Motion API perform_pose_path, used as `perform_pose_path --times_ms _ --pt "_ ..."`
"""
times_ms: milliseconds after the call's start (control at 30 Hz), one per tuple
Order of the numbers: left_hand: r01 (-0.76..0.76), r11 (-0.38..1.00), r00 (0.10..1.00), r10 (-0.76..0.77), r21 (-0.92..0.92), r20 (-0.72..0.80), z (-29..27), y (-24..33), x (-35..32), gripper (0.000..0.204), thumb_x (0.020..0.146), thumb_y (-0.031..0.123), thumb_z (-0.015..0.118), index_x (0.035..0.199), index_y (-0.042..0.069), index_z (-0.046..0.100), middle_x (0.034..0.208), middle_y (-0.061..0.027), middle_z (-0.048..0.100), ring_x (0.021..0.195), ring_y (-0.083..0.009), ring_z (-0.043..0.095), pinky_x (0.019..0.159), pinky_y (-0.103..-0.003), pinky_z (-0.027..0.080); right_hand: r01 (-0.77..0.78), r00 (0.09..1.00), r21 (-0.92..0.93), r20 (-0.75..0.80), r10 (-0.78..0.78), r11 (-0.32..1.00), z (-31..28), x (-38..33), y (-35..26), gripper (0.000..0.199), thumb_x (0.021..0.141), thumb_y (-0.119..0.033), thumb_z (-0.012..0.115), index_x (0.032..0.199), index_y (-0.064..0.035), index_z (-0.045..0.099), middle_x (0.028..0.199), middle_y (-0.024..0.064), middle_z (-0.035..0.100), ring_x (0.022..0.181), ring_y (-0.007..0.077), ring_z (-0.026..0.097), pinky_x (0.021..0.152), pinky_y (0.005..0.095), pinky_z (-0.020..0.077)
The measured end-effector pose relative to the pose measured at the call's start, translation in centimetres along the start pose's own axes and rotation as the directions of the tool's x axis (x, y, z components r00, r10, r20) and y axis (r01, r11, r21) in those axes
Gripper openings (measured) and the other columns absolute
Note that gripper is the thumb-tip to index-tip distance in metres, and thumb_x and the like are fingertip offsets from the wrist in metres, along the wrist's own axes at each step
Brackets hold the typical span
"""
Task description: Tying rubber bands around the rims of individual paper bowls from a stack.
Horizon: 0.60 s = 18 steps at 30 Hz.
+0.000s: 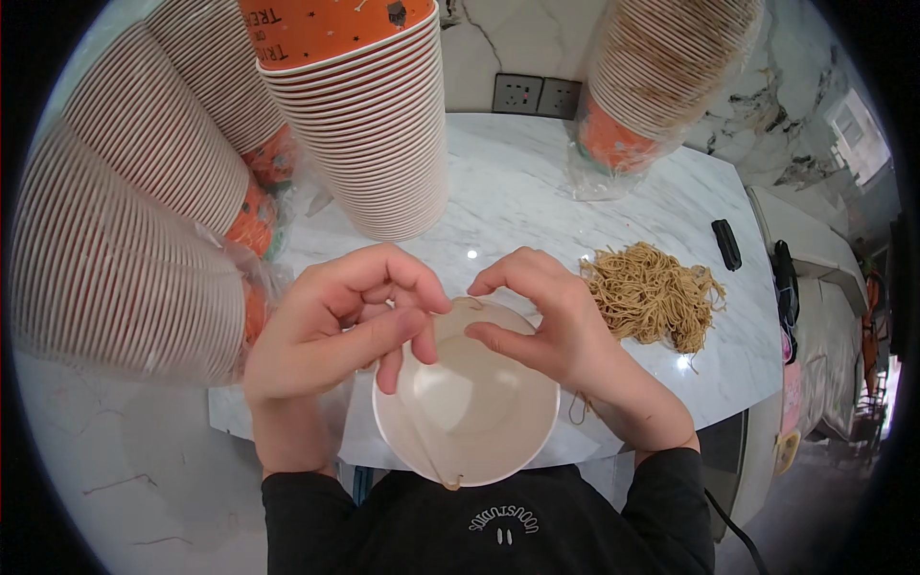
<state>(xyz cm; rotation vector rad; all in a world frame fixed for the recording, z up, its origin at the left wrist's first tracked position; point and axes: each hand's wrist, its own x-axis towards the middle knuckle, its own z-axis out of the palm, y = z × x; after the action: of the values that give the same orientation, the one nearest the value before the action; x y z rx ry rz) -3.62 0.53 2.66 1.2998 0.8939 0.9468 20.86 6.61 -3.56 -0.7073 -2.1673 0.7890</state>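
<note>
The bucket [489, 383] is plain creamy white inside. The tall stack [369, 144] shows white rims and an orange side with black and white motifs. The cords [652, 292] are tan, the table [517, 192] white with grey veins, the shirt [422, 527] black with white print.

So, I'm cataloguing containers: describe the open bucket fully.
The bucket has a round mouth and a smooth, pale, paper-like inside. It opens toward the camera at the near edge of the table. Tan cord shows at its near and far rim. The left hand and right hand are over its far half; contact is unclear.
</note>
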Motion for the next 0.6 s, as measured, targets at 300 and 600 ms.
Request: perform_pose_path --times_ms 300,600 --pt "-0.175 0.983 0.984 0.172 -0.047 -0.052 3.5 -1.1 0.4 0.016 0.094 -0.009 0.056 0.109 -0.005 0.056 0.089 -0.0239 0.074 0.057 -0.0154 0.067 0.052 -0.022 0.05 0.183 0.982 0.037 -0.043 -0.181 0.982 0.4 0.2 0.2 0.018 0.08 -0.007 0.082 0.096 -0.0094 0.074 0.094 0.0054 0.067 0.087 0.0272 0.065 0.078 0.0369 0.0499" --pt "-0.61 0.782 0.792 0.594 -0.129 -0.142 2.8 -1.3 -1.3 0.015 0.091 -0.01 0.058 0.095 0.003 0.053 0.081 -0.0284 0.073 0.052 -0.0132 0.062 0.054 -0.023 0.052 -0.141 0.988 0.001 0.069 0.141 0.99 -0.7 -0.8 -1.5 0.017 0.087 -0.003 0.076 0.103 -0.007 0.074 0.09 0.0075 0.066 0.077 0.0201 0.066 0.062 0.0314 0.0509"
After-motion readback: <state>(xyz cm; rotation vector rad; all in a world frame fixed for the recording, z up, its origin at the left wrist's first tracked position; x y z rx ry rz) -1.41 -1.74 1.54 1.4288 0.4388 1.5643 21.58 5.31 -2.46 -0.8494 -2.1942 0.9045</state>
